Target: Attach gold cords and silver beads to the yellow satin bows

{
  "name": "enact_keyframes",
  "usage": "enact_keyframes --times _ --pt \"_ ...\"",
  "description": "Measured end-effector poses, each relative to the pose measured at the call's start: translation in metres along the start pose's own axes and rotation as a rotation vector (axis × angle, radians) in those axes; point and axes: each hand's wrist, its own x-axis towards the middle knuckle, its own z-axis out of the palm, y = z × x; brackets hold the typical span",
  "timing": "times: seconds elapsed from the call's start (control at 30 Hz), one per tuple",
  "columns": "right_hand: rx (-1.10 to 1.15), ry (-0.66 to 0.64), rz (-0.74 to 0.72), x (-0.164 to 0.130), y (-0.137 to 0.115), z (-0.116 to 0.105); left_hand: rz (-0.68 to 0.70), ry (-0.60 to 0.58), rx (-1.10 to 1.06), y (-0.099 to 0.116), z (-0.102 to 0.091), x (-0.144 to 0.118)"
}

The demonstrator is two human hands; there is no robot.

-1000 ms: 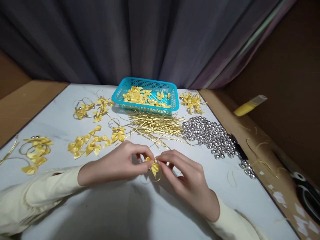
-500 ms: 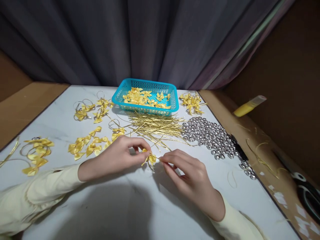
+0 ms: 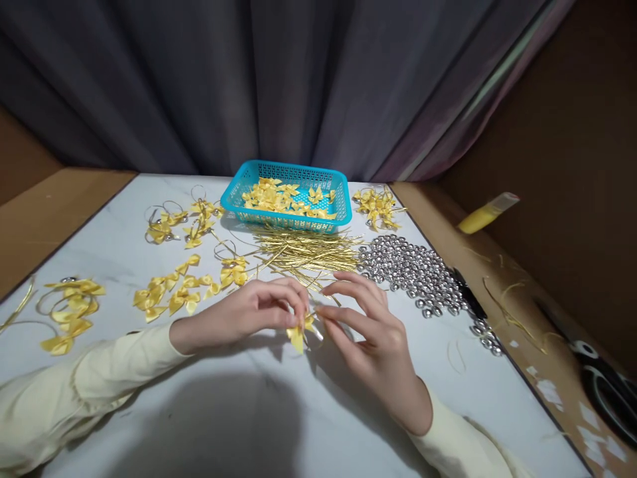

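Note:
Between my two hands, just above the white tabletop, is a yellow ribbon bow (image 3: 297, 338). My left hand (image 3: 253, 307) pinches it between thumb and fingers from the left. A shiny silvery piece, probably a small bell, shows at the bow's right side. On the right, my right hand (image 3: 371, 338) has thumb and index finger closed together at the bow's edge, its other fingers lifted; a bit of gold cord seems to lie in that pinch, though the fingertips hide most of it. Gold cords (image 3: 313, 249) lie in a pile just beyond my hands.
A blue basket (image 3: 286, 218) of yellow bows stands at the back. Silver bells (image 3: 408, 265) are heaped at right, near a black tool (image 3: 470, 292). Loose bows (image 3: 172, 285) and corded bows (image 3: 74, 305) lie left. Scissors (image 3: 604, 385) and a yellow tube (image 3: 488, 212) are at the right edge.
The bow has turned in my fingers, and a silvery piece now shows on its right. My left hand has shifted slightly right, and my right hand's other fingers have spread upward.

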Motion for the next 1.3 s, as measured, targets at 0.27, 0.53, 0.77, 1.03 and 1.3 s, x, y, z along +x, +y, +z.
enact_keyframes --times 0.27,0.53,0.77,1.03,1.3 --pt "-0.16 -0.049 -0.142 -0.005 -0.005 0.003 -0.082 -0.061 0.195 -0.001 0.005 0.003" --pt "-0.231 -0.017 -0.215 -0.005 0.0 0.007 -0.01 0.154 -0.184 0.003 -0.002 0.0" --pt "-0.275 0.041 -0.212 -0.002 0.0 0.003 -0.037 0.106 -0.019 0.01 -0.01 -0.002" --pt "-0.3 0.032 -0.217 -0.002 0.001 0.004 -0.072 0.227 -0.473 0.018 -0.023 -0.005" --pt "-0.334 0.029 -0.224 -0.002 0.004 0.006 -0.402 -0.116 -0.071 0.031 -0.028 -0.011"
